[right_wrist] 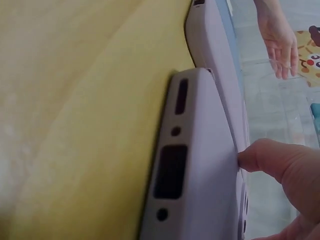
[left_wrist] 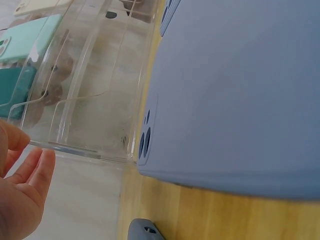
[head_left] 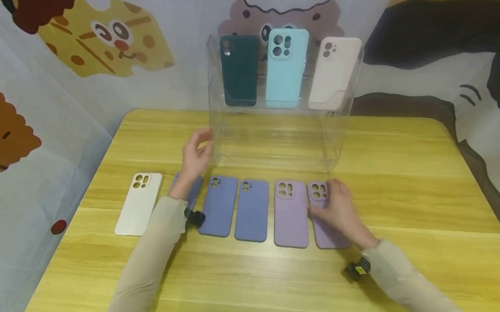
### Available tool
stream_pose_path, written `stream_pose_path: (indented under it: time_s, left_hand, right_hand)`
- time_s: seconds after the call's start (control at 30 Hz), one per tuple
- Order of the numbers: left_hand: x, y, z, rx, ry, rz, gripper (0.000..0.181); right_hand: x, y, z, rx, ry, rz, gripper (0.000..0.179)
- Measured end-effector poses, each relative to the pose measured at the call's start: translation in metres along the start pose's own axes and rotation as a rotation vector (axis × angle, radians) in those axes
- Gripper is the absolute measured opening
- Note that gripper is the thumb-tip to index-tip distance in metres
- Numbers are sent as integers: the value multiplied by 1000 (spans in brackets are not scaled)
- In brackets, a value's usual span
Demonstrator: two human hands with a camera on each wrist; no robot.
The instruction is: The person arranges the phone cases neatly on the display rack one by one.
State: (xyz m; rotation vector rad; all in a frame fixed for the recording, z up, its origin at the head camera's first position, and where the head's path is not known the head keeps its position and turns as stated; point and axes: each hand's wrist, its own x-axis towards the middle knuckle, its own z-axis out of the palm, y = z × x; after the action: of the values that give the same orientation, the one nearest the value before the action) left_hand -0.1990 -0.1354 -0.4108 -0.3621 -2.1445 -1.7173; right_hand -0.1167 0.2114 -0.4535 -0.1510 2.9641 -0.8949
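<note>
In the head view my left hand (head_left: 195, 155) is at the left side of a clear display stand (head_left: 278, 134), its fingertips by the stand's edge. In the left wrist view, the fingers (left_wrist: 42, 170) look relaxed beside that edge. My right hand (head_left: 339, 208) spans the rightmost light purple phone case (head_left: 330, 235), thumb at its left edge and fingers near the top right. That case lies on the table, partly covered by the hand. The right wrist view has its ported bottom edge close up, with the thumb (right_wrist: 270, 157) touching the case.
Along the table (head_left: 239, 284) lie another light purple case (head_left: 291, 221), several blue-violet cases (head_left: 252, 215) and a white case (head_left: 138, 205). On the stand's upper tier lean a dark green case (head_left: 241, 71), a mint case (head_left: 285, 75) and a cream case (head_left: 334, 76).
</note>
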Motion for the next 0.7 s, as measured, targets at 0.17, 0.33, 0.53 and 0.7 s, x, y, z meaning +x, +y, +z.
stream_pose_path:
  time_s: [0.17, 0.33, 0.53, 0.7]
  left_hand:
    - [2, 0, 0, -4, 5, -6, 28]
    - [2, 0, 0, 0, 5, -2, 28]
    - [1, 0, -1, 8, -3, 8, 28]
    - [1, 0, -1, 9, -6, 12, 28]
  right_hand:
    - [4, -3, -2, -22, -27, 33, 91]
    - [4, -6, -2, -24, -36, 56, 94]
    - [4, -6, -2, -21, -35, 51, 98]
    - [4, -7, -4, -22, -24, 32, 100]
